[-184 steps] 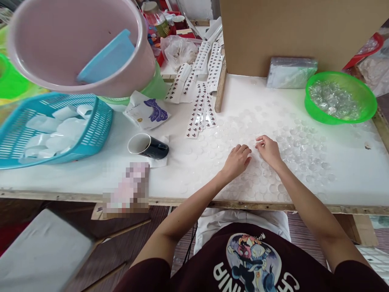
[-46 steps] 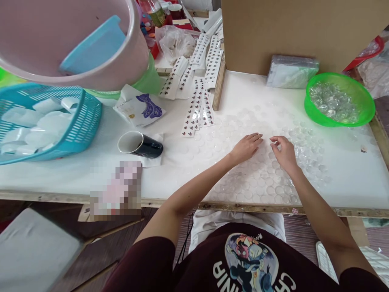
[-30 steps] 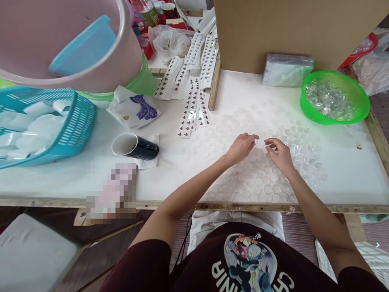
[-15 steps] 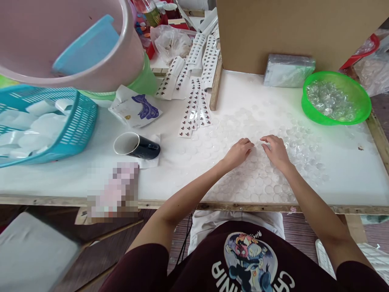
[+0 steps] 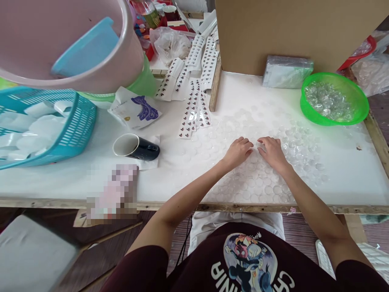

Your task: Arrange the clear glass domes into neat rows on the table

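Observation:
Many small clear round discs [image 5: 269, 189] lie spread over the white tabletop, some flat and some glinting at the right. Among them rests my left hand [image 5: 238, 152], palm down, its fingers loosely bent and the thumb a little apart; nothing shows in it. Just to its right, my right hand [image 5: 271, 151] points its fingers toward the left one, with a gap between index finger and thumb and no object visible there. A narrow space separates the two hands. The discs under both palms are hidden.
A green bowl [image 5: 306, 110] of clear pieces stands at the right, near a wrapped grey pack [image 5: 287, 72] and a cardboard box [image 5: 291, 32]. Sticker strips [image 5: 191, 109], a dark mug [image 5: 146, 149], a blue basket [image 5: 82, 125] and a pink tub [image 5: 133, 56] are leftward.
My right hand has shifted slightly left, closer to my left hand, and its index finger and thumb have moved a little. My left hand stays almost in place.

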`<state>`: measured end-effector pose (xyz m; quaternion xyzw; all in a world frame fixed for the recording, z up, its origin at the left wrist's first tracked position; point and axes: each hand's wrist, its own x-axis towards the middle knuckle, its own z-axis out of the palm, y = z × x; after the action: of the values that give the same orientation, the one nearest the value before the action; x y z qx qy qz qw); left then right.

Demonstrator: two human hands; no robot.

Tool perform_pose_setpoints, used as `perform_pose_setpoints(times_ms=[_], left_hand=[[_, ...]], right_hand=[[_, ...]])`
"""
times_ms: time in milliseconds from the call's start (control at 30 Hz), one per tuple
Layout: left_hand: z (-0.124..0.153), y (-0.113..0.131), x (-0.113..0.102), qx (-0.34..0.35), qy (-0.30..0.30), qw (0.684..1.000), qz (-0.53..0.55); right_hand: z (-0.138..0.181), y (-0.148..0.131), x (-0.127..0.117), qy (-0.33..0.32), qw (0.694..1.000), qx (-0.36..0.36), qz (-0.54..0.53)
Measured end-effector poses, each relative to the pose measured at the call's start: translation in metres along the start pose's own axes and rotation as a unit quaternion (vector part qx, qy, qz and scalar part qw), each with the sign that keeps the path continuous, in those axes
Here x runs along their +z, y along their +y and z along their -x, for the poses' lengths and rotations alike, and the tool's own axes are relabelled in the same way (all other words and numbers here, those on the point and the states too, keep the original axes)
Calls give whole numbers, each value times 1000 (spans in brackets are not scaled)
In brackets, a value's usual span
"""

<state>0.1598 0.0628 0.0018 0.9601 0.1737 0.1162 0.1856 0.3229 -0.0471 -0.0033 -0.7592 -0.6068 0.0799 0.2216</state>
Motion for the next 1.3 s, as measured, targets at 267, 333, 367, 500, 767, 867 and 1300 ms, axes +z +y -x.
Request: perform_pose_setpoints(times_ms=[267, 333, 367, 500, 767, 867, 1300], left_hand=[[-27, -2, 5, 39, -12, 999, -28], [-30, -3, 6, 42, -19, 998, -33], [-32, -3, 6, 43, -22, 998, -34], [-35, -2, 6, 41, -29, 998, -38], [-44, 1, 10, 30, -28, 999, -12], [-50, 1, 10, 29, -25, 999, 0], [-47, 6, 4, 21, -39, 998, -33]], right_hand=[[-2, 2, -3, -8, 999, 27, -32], [-1, 6, -4, -10, 998, 32, -47], [0, 8, -4, -6, 998, 35, -54], [5, 16, -6, 19, 996, 38, -74], [5, 21, -8, 42, 997, 42, -50], [4, 21, -9, 47, 998, 42, -20], [11, 21, -13, 24, 999, 29, -9]])
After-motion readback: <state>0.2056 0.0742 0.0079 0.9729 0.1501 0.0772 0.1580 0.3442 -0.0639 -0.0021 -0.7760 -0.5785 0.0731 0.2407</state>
